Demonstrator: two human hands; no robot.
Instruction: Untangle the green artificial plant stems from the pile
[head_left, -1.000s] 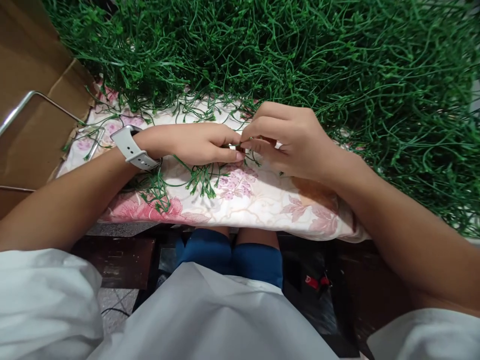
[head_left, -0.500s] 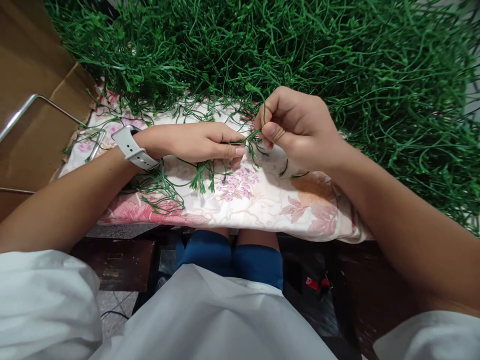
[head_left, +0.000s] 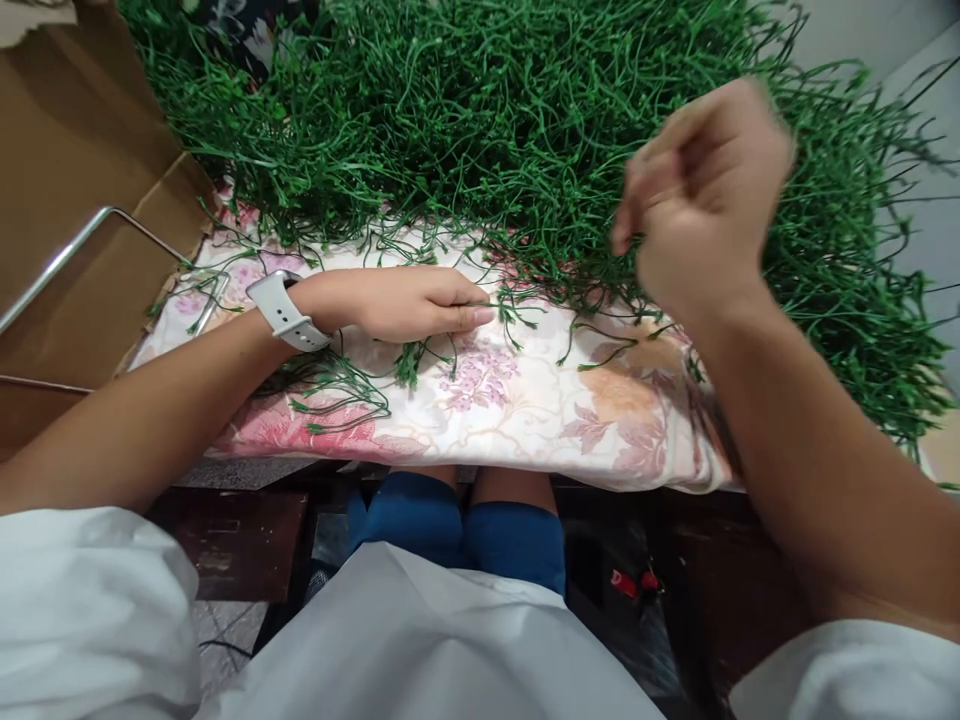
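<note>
Fingers (head_left: 651,182) curled on right hand (head_left: 709,205) (blurred), left hand (head_left: 409,302) palm-down

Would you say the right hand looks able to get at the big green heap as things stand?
Probably yes: the right hand appears over or beside the green heap, with nothing visible blocking the way, though the hand is blurred.

Dressed in a plain white fabric top (head_left: 450,640) with loose, wrinkled sleeves (head_left: 97,590) and blue fabric shorts (head_left: 420,512); wearing a watch with a pale, perforated strap (head_left: 283,316).
</note>
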